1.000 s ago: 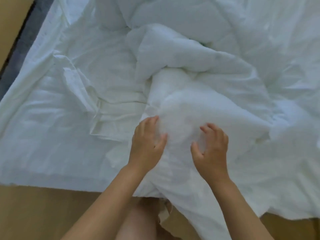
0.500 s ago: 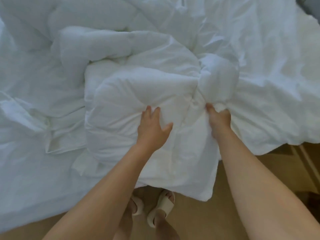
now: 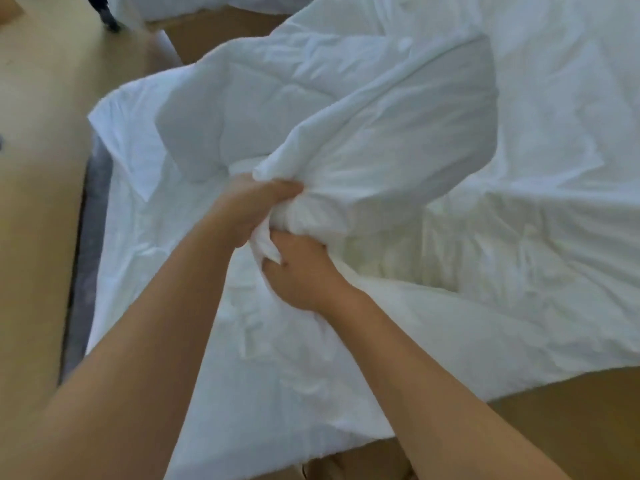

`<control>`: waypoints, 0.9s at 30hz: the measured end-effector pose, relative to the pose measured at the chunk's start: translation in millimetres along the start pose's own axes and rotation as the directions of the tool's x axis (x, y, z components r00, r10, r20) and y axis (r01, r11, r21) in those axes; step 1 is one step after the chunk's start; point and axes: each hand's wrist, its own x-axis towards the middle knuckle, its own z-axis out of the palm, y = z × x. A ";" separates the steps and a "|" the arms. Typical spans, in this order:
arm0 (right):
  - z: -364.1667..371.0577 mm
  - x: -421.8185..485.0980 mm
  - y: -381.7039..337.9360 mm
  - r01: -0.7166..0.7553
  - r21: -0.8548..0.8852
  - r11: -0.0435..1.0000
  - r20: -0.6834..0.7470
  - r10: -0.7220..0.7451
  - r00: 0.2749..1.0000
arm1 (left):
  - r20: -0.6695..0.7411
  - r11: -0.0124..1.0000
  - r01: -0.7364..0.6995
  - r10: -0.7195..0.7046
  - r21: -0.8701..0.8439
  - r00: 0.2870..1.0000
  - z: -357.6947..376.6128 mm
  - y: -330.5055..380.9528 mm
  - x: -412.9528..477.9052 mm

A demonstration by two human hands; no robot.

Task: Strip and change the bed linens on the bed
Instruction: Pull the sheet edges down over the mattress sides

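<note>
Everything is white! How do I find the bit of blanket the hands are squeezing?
Find the big bed under its wrinkled white sheet. On top lies a puffy white quilted duvet. Look at its near edge: the tight twisted bunch is the only part gripped by the left hand and right hand.

Two hands show: one left hand [image 3: 249, 206] and one right hand [image 3: 301, 275]. There is one padded white quilt [image 3: 381, 133], one flat white sheet [image 3: 277, 393], one bed [image 3: 88, 271] and one wooden floor [image 3: 34, 168]. One more patch of white cloth [image 3: 131, 8] lies at the top left, too blurred to name.
</note>
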 end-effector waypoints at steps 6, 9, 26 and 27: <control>148.5 22.0 -86.9 0.035 -0.072 0.997 0.242 -0.017 0.970 | -0.296 0.960 0.027 0.059 0.277 0.953 -168.2 -83.2 -11.2; 214.3 14.9 -115.3 0.140 -0.158 0.977 0.388 -0.068 0.919 | -0.425 0.921 0.174 -0.011 0.349 0.905 -253.5 -147.3 -27.2; 339.3 58.9 -138.8 -0.053 -0.075 0.996 -0.007 0.053 0.999 | -0.596 0.921 0.326 -0.387 -0.213 0.704 -298.9 -336.2 -152.9; 349.2 67.2 -138.5 -0.046 -0.095 0.994 0.054 0.051 0.997 | -0.600 0.914 0.309 -0.405 -0.261 0.690 -298.1 -340.1 -156.8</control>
